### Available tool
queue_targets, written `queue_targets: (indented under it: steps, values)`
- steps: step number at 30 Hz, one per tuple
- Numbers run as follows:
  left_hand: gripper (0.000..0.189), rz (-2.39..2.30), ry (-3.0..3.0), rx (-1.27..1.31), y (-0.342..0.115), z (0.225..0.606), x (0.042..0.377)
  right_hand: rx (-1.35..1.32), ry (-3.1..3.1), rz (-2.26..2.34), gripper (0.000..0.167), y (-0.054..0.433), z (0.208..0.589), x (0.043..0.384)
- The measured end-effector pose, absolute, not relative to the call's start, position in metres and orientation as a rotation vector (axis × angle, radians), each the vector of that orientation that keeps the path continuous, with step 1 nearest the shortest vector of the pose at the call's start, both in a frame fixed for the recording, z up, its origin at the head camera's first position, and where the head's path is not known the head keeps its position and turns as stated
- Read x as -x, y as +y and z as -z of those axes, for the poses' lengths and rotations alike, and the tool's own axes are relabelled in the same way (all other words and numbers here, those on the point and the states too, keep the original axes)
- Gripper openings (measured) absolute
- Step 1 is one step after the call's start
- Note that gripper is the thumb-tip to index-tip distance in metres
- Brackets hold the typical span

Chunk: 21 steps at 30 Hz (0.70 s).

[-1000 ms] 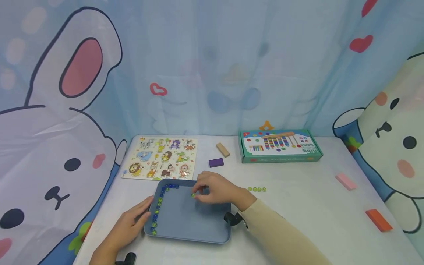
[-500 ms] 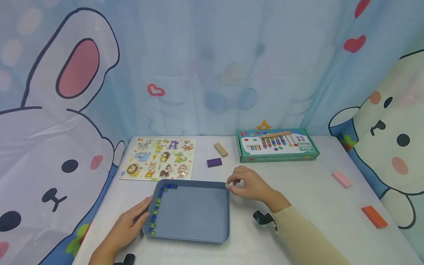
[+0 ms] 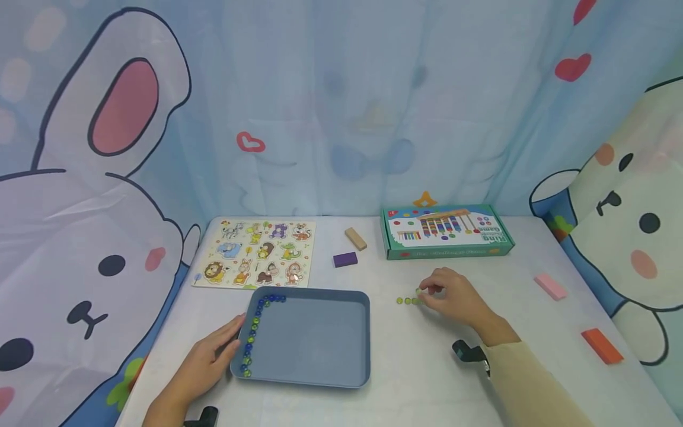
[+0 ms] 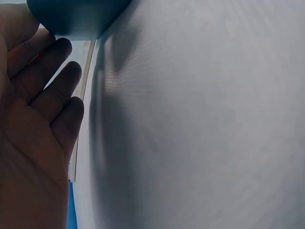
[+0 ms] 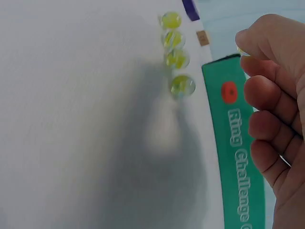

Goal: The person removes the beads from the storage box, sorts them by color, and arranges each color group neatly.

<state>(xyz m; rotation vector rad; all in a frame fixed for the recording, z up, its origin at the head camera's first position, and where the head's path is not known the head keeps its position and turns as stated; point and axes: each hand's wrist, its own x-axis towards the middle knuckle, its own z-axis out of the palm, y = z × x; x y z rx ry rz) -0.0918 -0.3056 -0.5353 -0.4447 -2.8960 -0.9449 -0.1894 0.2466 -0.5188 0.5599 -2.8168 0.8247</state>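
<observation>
My right hand [image 3: 455, 301] pinches a yellow-green marble [image 3: 418, 291] between thumb and fingertips, just above a short row of yellow-green marbles [image 3: 408, 301] on the white table. The right wrist view shows several marbles [image 5: 177, 59] of that row below the hand, while the pinched one is nearly hidden. At the left rim of the blue-grey tray [image 3: 309, 344], my left hand [image 3: 205, 360] rests with extended fingers against the outside. Inside the tray, blue and yellow-green marbles [image 3: 249, 340] line the left side and the start of the far side.
An animal puzzle board [image 3: 255, 254] lies behind the tray. Beside it are a purple block [image 3: 345, 260] and a wooden block [image 3: 355, 239]. A green game box [image 3: 447, 232] stands at the back. Pink [image 3: 551, 286] and orange [image 3: 602, 346] blocks lie at the right.
My right hand has moved right from above the tray to the marble row, pinching a marble throughout. The left hand has stayed at the tray's rim.
</observation>
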Motion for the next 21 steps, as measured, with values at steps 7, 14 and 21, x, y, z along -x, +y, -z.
queue_targets:
  steps: [7,14,21]
  values:
    - [0.051,0.962,-2.921,0.408,-0.305,0.534,0.091,-0.458,-2.921,-0.785,0.010,0.266,0.530,0.187]
    - [0.051,0.973,-2.938,0.391,-0.306,0.534,0.092,-0.425,-2.980,-0.751,0.010,0.270,0.537,0.185]
    - [0.050,0.981,-2.926,0.400,-0.305,0.533,0.092,-0.451,-2.977,-0.737,0.011,0.270,0.541,0.185]
